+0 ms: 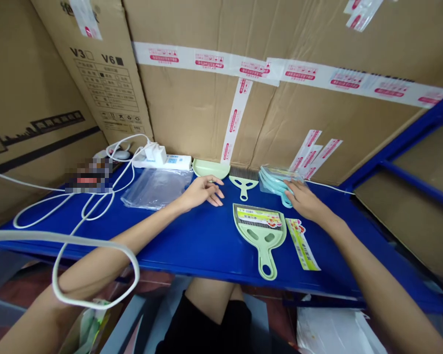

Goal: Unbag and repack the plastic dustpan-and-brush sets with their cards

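My left hand (204, 191) hovers over the blue table with its fingers apart and nothing in it, just in front of a pale green dustpan (211, 169). My right hand (300, 197) lies with spread fingers on a stack of light blue dustpan sets (275, 183) in clear wrapping. Between the hands, a small green brush (243, 184) points its handle toward me. Nearer the front edge is a green dustpan (260, 241) with a brush and a printed label on it. A loose yellow-green label card (303, 246) sits to its right.
Clear plastic bags (158, 188) lie at the left, before a white power strip (179, 162). White cables (92, 194) loop over the table's left side and my left forearm. Cardboard boxes (199, 113) stand behind; a blue metal frame (402, 142) is at the right.
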Available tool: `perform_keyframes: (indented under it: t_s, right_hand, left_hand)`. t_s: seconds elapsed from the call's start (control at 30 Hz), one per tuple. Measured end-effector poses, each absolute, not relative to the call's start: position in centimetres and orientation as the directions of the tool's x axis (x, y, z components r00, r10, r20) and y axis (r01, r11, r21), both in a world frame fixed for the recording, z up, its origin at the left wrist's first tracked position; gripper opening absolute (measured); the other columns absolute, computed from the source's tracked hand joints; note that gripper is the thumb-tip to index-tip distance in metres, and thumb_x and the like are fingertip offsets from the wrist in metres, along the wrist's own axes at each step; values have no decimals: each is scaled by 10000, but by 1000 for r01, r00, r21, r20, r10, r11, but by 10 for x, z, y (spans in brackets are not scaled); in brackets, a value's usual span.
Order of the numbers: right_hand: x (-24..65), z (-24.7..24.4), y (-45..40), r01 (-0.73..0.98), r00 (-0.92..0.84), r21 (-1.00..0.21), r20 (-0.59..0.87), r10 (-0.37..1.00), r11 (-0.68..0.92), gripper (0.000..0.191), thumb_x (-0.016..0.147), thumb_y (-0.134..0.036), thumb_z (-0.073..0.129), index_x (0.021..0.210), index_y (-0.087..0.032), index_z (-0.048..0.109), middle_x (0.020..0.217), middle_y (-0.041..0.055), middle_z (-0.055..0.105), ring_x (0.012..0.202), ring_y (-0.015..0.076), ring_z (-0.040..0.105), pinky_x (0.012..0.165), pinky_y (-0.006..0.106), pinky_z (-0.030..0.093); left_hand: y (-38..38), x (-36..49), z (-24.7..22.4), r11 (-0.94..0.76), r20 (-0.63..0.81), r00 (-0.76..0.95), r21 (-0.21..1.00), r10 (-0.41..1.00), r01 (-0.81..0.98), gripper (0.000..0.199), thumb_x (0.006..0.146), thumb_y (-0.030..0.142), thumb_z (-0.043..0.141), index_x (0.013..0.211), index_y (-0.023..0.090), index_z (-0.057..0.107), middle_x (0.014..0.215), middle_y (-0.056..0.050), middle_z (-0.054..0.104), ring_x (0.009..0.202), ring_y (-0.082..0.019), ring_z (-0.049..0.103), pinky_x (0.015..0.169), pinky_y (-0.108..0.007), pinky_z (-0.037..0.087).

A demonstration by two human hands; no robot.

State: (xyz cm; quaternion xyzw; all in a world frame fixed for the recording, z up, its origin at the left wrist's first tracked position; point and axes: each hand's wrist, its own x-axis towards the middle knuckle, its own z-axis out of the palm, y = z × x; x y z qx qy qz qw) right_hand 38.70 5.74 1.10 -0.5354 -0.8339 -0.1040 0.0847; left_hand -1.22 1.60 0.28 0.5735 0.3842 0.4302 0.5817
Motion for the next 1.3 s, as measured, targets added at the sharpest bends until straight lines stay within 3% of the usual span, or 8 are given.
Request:
perform_keyframes:
  t_s: [0.23,0.37,0.53,0.77,1.0,1.1,1.2,1.3]
  right_hand:
    - [368,2,44,946,-307,27,385,870,322,595,1055,-384,331,1525,-76,527,1543,273,523,1507,427,412,1210,629,381]
    - [348,14,10,991,-137,78,534,834,113,685,1007,-488,474,1611,-167,444,1567,319,406,1303,550,533,939,701,541]
    - [333,16,-4,994,-90,96,474,876,50,665,1012,-473,468,1597,-158,446,1392,310,476,886,397,730,735,546,604]
    - [329,8,5,987,-150,113,411,899,113,613,1037,-341,428,1578,-53,449,1430,352,452,1035,430,720,821,519,608]
    - [324,47,-12,973,-229,138,465,855,186,630,1025,-471,511,1588,-189,494,1514,274,518,1216,461,637,920,564,580]
    - [326,71,-5,876,-469,-39,159,869,480,797,944,-620,646,1633,-273,448,1542,172,556,1386,408,546,1107,545,502]
    - [326,80,5,734,-678,-281,-236,696,619,1283,732,-693,843,1734,-280,156,1631,145,480,1481,386,460,1200,508,422]
    - [322,73,8,684,-729,-357,-354,586,636,1540,569,-679,942,1736,-258,29,1668,175,396,1512,419,392,1235,543,353]
  left_hand:
    - [20,-16,-2,-52,70,359,997,931,-60,286,886,225,701,1132,149,576,849,-78,778,681,-227,797,633,-322,650]
    - [20,-17,-1,-56,72,356,997,932,-54,280,894,229,685,1138,151,574,852,-77,773,685,-231,797,639,-336,650]
    - [19,-16,1,-77,86,346,996,934,-41,277,881,242,692,1118,151,581,835,-76,765,680,-235,793,635,-339,644]
    - [18,-14,1,-85,90,344,996,935,-30,281,886,238,670,1132,144,574,849,-90,771,680,-242,793,643,-356,654]
    - [19,-17,-1,-109,117,349,993,930,-43,297,869,261,700,1120,158,579,845,-79,766,678,-228,790,636,-330,643]
    - [20,-17,-1,-106,108,347,994,932,-24,302,867,272,698,1120,155,580,835,-78,762,674,-236,787,628,-341,643]
    - [20,-16,-1,-108,105,328,994,939,-10,295,872,256,680,1125,148,575,848,-84,763,677,-236,788,632,-347,648]
    - [22,-15,-3,-108,103,322,994,941,-1,281,880,240,664,1129,144,576,843,-81,758,665,-229,786,624,-345,649]
